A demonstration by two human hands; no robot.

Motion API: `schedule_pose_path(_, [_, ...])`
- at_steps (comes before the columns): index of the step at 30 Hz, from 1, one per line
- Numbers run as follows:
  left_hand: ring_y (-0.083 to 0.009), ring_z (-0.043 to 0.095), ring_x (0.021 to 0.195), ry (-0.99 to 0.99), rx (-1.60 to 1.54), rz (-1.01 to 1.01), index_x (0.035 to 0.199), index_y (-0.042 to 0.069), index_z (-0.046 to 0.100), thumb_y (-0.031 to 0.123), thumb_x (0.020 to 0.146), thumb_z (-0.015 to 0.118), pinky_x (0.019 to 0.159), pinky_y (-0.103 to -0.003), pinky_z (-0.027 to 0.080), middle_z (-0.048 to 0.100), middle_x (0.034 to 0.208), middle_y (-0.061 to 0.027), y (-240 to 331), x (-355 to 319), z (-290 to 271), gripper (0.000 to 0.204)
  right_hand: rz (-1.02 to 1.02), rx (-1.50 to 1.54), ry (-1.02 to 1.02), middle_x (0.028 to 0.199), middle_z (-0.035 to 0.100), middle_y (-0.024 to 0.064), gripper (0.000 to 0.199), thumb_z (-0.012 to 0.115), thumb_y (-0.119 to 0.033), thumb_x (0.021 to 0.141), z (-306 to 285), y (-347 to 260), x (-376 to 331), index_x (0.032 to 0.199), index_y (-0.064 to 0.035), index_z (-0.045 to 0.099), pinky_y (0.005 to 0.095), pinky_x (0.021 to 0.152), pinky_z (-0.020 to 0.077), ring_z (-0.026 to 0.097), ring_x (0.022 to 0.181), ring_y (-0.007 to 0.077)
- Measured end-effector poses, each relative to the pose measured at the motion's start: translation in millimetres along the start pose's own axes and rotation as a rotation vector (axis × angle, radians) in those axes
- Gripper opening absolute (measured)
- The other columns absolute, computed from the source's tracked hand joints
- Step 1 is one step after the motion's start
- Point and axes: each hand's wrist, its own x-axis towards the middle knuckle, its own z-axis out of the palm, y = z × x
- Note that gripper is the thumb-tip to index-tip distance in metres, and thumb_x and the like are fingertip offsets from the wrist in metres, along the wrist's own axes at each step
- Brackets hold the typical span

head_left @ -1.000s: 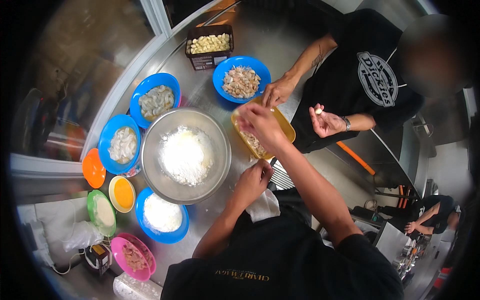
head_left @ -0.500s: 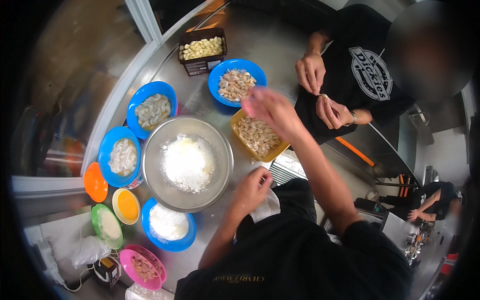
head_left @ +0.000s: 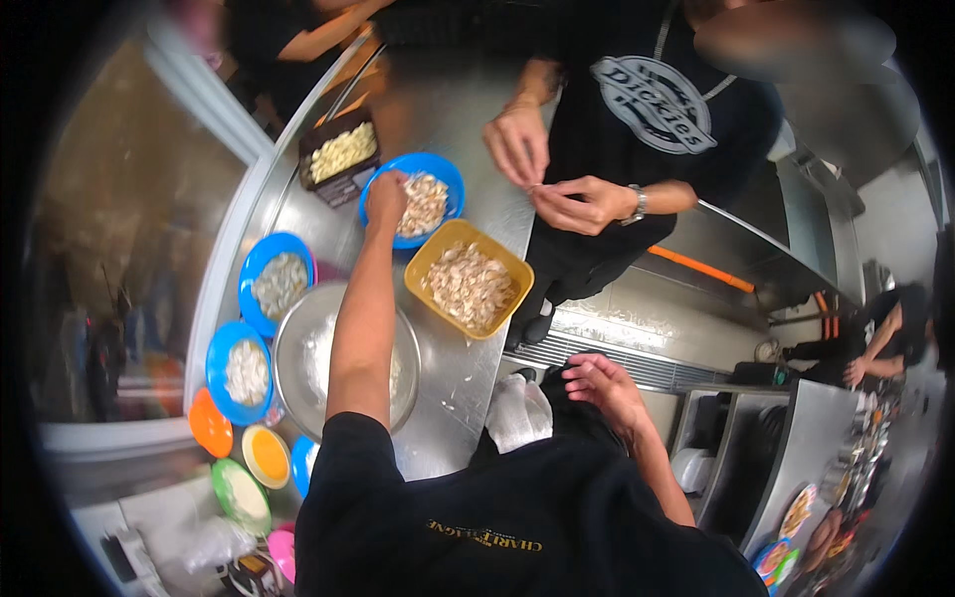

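Left hand (head_left: 386,197) reaches over blue bowl (head_left: 426,199); fingers curled together, apparently on pale pieces beneath them, grip unclear. Right hand (head_left: 607,386) loosely open, empty, well apart from yellow tray (head_left: 468,279).

round blue plastic bowl (head_left: 445,179) upper centre | square yellow plastic tub (head_left: 468,282) just lower right | large round steel bowl (head_left: 298,343) lower left

The far blue bowl (head_left: 443,174) is hemmed in by the yellow tub (head_left: 468,284) on its near side and a dark tray (head_left: 340,154) to its left. Bare steel counter (head_left: 453,383) is left open right of the metal mixing bowl (head_left: 298,333). The left edge is lined by small bowls (head_left: 244,373).
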Motion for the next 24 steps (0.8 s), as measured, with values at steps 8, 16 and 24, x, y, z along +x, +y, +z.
schedule_pose_path(8, [-0.0370, 0.072, 0.106, -0.269, 0.244, 0.115, 0.116, 0.013, 0.077, 0.016, 0.088, 0.071, 0.094, -0.047, 0.056, 0.076, 0.109, -0.0188, -19, 21, 11, 0.029, -0.030, 0.136, 0.149, 0.114, 0.070, 0.0109, 0.032, 0.055, -0.020, 0.109, -39, 27, -35, 0.132, 0.0006, 0.060, 0.0308, 0.089, 0.0586, 0.068, 0.097, 0.0148])
schedule_pose_path(16, [-0.0421, 0.071, 0.104, -0.284, 0.106, 0.025, 0.116, 0.008, 0.075, 0.017, 0.089, 0.071, 0.090, -0.049, 0.056, 0.073, 0.108, -0.0257, -37, 22, -17, 0.029, -0.022, 0.151, 0.149, 0.113, 0.069, 0.0095, 0.032, 0.054, -0.021, 0.109, -46, 34, -38, 0.132, 0.0012, 0.059, 0.0291, 0.087, 0.0583, 0.067, 0.095, 0.0135])
schedule_pose_path(24, [-0.0399, 0.068, 0.100, -0.062, 0.323, 0.429, 0.104, 0.014, 0.079, 0.015, 0.092, 0.066, 0.088, -0.053, 0.054, 0.070, 0.105, -0.0193, 5, 0, 1, 0.017, -0.027, 0.012, 0.060, 0.114, 0.070, 0.0076, 0.033, 0.057, -0.024, 0.108, -18, 19, -13, 0.131, -0.0020, 0.062, 0.0301, 0.089, 0.0560, 0.066, 0.095, 0.0125])
